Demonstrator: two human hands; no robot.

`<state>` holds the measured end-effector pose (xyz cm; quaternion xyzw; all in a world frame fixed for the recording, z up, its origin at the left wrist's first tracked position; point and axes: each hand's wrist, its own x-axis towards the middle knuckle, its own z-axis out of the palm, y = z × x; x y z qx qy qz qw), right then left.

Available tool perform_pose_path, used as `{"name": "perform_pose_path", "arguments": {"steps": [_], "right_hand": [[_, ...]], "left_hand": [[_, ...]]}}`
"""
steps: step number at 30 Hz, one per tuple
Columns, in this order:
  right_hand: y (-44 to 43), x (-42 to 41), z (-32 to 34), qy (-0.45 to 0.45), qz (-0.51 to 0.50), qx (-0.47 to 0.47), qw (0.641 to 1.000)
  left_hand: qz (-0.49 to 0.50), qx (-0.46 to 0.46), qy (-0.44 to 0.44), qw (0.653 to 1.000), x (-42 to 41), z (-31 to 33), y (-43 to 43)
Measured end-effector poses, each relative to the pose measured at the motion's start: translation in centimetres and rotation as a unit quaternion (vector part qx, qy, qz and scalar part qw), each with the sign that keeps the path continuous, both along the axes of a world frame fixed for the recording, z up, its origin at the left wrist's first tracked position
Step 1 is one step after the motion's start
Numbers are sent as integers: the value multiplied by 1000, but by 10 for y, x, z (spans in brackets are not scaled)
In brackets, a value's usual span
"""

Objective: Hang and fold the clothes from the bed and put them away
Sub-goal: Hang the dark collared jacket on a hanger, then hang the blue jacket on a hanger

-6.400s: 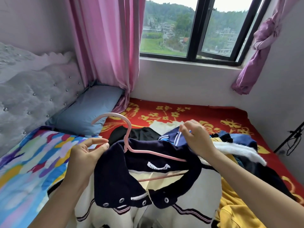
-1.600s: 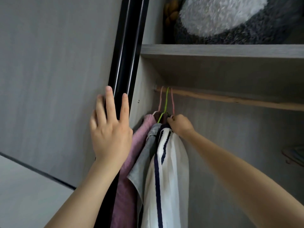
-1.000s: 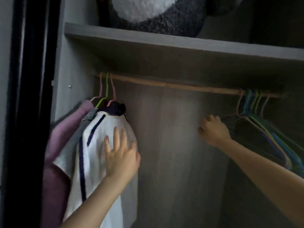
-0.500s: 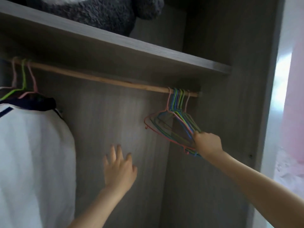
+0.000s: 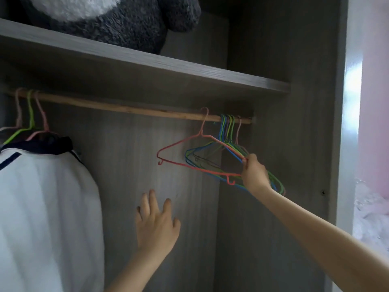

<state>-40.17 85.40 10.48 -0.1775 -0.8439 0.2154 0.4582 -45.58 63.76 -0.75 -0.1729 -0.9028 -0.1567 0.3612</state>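
Inside the wardrobe, a wooden rail [image 5: 130, 108] runs under a shelf. My right hand [image 5: 253, 175] grips the right end of a red wire hanger [image 5: 179, 163], whose hook sits by the rail apart from a bunch of several empty blue and green hangers [image 5: 228, 127]. At the left hangs the white shirt with a navy collar [image 5: 46, 197] on a pink hanger [image 5: 42, 119]. My left hand [image 5: 156, 224] is raised with fingers spread in front of the wardrobe's back panel, holding nothing.
A grey and white plush toy [image 5: 109, 17] lies on the shelf [image 5: 147, 60] above the rail. The wardrobe's right side wall [image 5: 311, 144] stands next to the hangers. Pink curtain and bright light show at the far right [image 5: 374, 102].
My right hand has drawn the red hanger leftward out of the bunch of empty hangers. My left hand stays raised with fingers spread. The view has shifted slightly left.
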Motion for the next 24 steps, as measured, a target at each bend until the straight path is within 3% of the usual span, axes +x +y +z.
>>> {"name": "perform_pose_path", "arguments": {"steps": [3, 8, 14, 19, 24], "right_hand": [[-21, -14, -4, 48, 4, 14, 999], [-54, -34, -21, 72, 12, 56, 996], [-90, -25, -48, 115, 53, 39, 991], [-94, 26, -78, 115, 67, 39, 990], [-81, 97, -99, 112, 28, 3, 993]], "left_hand": [[-19, -8, 40, 999, -5, 3, -24], [-29, 20, 19, 999, -27, 7, -58], [-91, 56, 26, 994, -46, 0, -85], [-149, 71, 116, 979, -56, -5, -89], [-238, 39, 107, 965, -44, -16, -58]]}}
